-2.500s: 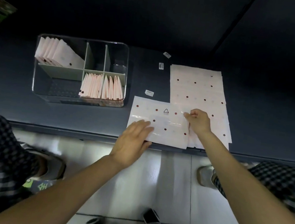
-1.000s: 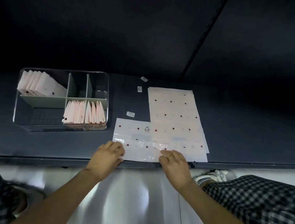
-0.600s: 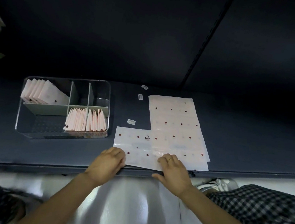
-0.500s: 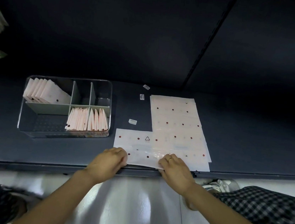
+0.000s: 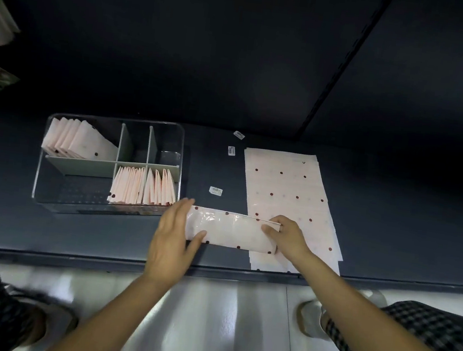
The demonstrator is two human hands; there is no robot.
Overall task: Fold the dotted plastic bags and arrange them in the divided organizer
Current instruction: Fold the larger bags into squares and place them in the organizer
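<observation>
A dark shelf [image 5: 393, 224] spans the view, its front edge toward six o'clock; on it, toward nine o'clock, sits the clear divided organizer [image 5: 37, 180], with folded bags [image 5: 78, 142] leaning in its far left compartment and more folded bags [image 5: 143, 186] standing in the two near right compartments; toward three o'clock lies a flat stack of dotted bags [image 5: 284, 190]; at the centre a half-folded bag [image 5: 229, 230] forms a long strip, its right end overlapping the stack; the left hand [image 5: 172, 244] lies flat with straight fingers on the strip's left end, thumb under its near edge; the right hand [image 5: 286, 237] pinches the strip's right end with curled fingers; three small labels [image 5: 215, 191] lie between organizer and stack.
</observation>
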